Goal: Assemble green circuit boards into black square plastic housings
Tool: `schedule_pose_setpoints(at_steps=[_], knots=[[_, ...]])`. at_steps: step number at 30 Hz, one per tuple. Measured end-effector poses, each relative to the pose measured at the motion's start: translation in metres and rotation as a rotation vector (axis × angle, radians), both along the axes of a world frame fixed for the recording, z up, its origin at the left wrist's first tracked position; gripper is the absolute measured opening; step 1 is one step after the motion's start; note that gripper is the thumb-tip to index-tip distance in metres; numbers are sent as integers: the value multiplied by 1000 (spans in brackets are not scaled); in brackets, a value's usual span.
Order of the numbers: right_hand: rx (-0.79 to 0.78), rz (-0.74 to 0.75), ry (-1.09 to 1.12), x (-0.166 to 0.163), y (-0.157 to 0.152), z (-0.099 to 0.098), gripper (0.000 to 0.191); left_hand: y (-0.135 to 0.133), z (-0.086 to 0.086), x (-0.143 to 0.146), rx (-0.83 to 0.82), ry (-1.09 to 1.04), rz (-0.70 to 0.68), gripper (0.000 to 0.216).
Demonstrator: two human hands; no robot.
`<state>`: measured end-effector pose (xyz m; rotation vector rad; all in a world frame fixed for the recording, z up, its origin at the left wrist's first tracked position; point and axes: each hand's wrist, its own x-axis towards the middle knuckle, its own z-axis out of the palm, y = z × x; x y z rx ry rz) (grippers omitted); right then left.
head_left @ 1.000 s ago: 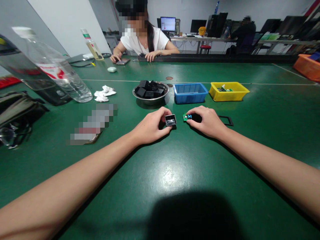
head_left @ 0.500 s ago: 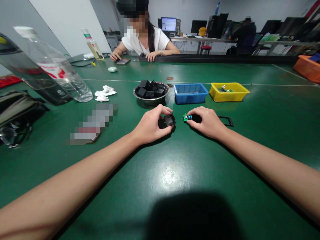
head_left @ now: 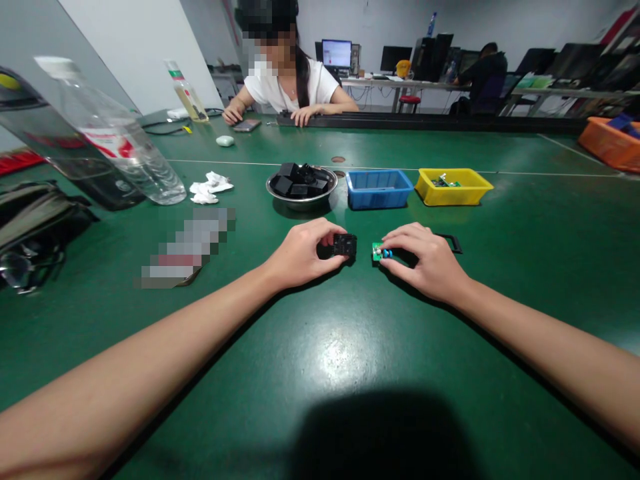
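Observation:
My left hand (head_left: 306,252) grips a small black plastic housing (head_left: 345,245) between thumb and fingers, its inner side partly showing. Across a short gap, my right hand (head_left: 425,259) pinches a small green circuit board (head_left: 377,253) with blue parts on it. A black rectangular frame (head_left: 455,244) lies on the green table just beyond my right hand and is partly hidden by it. Behind my left hand stands a metal bowl (head_left: 303,205) heaped with black plastic housings (head_left: 287,180).
A blue bin (head_left: 380,199) and a yellow bin (head_left: 453,195) with circuit boards stand behind my hands. At left are a water bottle (head_left: 125,150), crumpled tissue (head_left: 210,185) and a blurred-out flat object (head_left: 187,250). A person (head_left: 300,80) sits across the table; an orange bin (head_left: 607,147) is far right.
The black housing has turned in my left hand and shifted slightly right. My right hand, with the circuit board, has moved a little nearer to me and to the right.

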<state>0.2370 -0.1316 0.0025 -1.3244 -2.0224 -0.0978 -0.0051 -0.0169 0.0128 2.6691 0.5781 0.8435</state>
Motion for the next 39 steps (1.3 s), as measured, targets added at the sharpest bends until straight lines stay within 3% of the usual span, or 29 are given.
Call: schedule_pose_setpoints(at_steps=[3, 6, 10, 14, 20, 24, 39], knots=[[7, 58, -10, 3, -31, 5, 12, -1, 0, 0, -3, 12, -13, 27], [-120, 100, 65, 5, -48, 11, 15, -1, 1, 0, 1, 46, -30, 29], [-315, 205, 122, 7, -49, 15, 12, -3, 3, -1, 30, 124, -61, 29], [-394, 251, 118, 8, -44, 15, 12, -5, 5, -2, 81, 229, -138, 29], [-416, 263, 77, 10, -45, 16, 15, -7, 7, -1, 41, 301, -236, 32], [-398, 266, 83, 10, -45, 16, 18, -7, 7, -1, 40, 309, -228, 39], [-447, 93, 282, 10, -44, 14, 12, -17, 10, -1, 180, 101, -183, 23]])
